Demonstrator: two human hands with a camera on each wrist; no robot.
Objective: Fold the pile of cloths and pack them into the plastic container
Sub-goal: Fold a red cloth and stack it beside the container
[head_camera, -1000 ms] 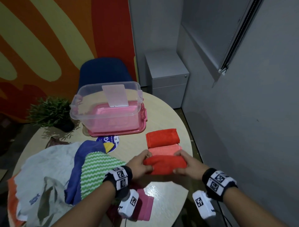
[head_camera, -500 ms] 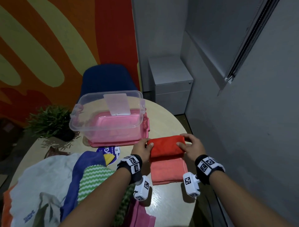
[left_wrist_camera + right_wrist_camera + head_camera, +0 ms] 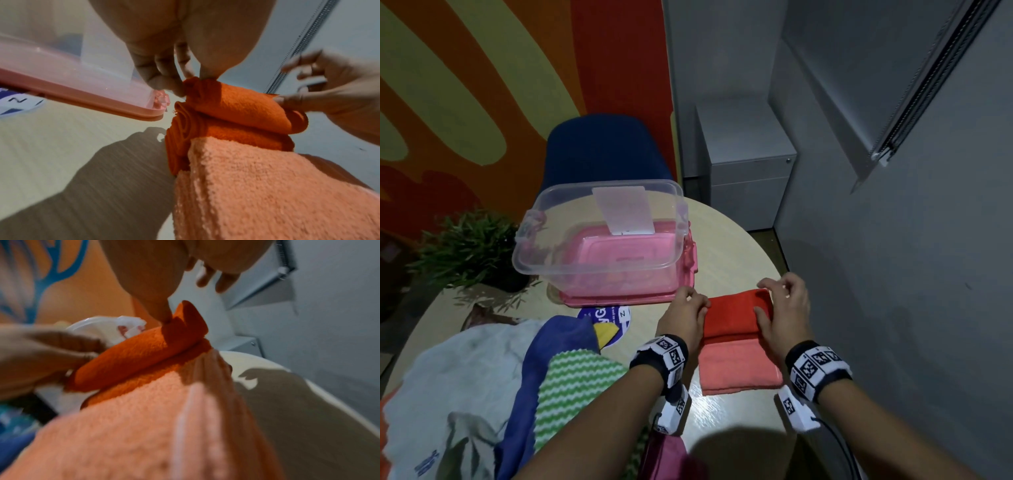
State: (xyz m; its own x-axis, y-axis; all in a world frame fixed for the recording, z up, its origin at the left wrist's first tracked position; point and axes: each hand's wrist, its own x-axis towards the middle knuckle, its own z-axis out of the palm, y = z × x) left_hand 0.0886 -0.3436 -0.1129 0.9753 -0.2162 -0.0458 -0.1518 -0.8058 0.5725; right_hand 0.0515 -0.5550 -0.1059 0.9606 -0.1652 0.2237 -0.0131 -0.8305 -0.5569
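Observation:
A folded red cloth [image 3: 732,311] lies on a second red cloth [image 3: 226,134], just beyond a folded salmon cloth [image 3: 739,368] on the round table [image 3: 729,240]. My left hand [image 3: 697,305] pinches the top cloth's left end, as the left wrist view shows [image 3: 185,81]. At the right end, my right hand [image 3: 768,298] rests its thumb on the cloth. Its fingers [image 3: 213,279] are lifted and spread, off the fabric. The clear plastic container [image 3: 599,233] stands on its pink lid [image 3: 619,298] to the left of the cloths and holds no cloth.
Unfolded cloths are heaped at the near left: white [image 3: 448,394], blue [image 3: 558,342], green zigzag [image 3: 575,387] and pink [image 3: 667,455]. A potted plant [image 3: 469,250], a blue chair [image 3: 602,150] and a grey cabinet [image 3: 746,161] stand behind. The table's edge runs close to my right hand.
Both hands carried the folded red cloth from the near side, over the salmon cloth, onto the far red cloth. My right hand's fingers have since lifted off it.

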